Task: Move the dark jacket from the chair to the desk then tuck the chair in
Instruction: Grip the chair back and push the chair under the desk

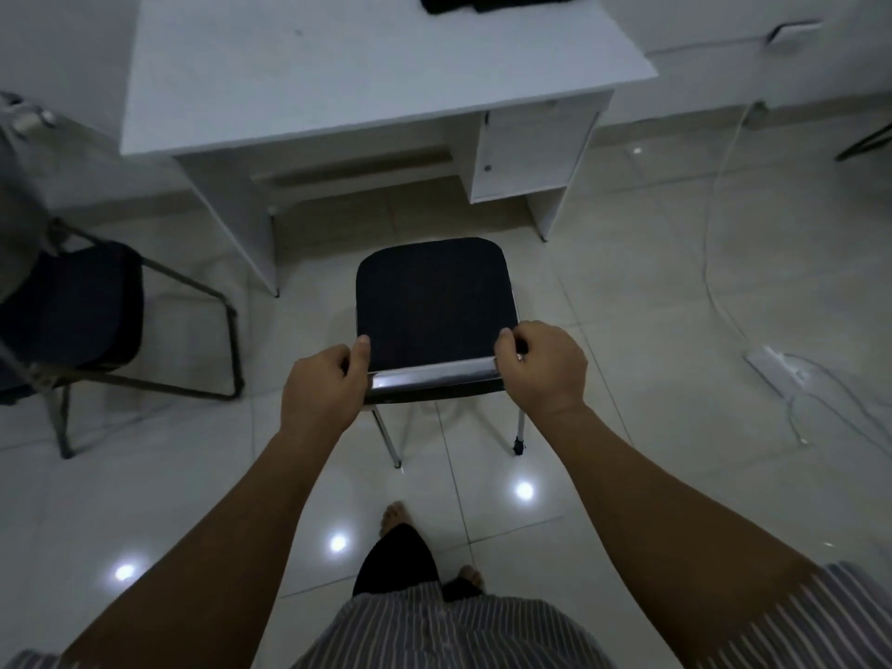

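Observation:
A dark-seated chair point(431, 301) with chrome legs stands on the tiled floor, its front edge just short of the white desk point(338, 70). My left hand point(326, 383) grips the left end of the chair's chrome back rail. My right hand point(543, 362) grips the right end of the same rail. The dark jacket point(492, 0) lies at the far edge of the desk top, partly cut off by the top of the view.
A second dark chair point(72, 306) with a metal frame stands to the left. A white power strip point(777, 364) and cables lie on the floor at right. The desk has a cabinet point(531, 147) under its right side, with an open knee space to its left.

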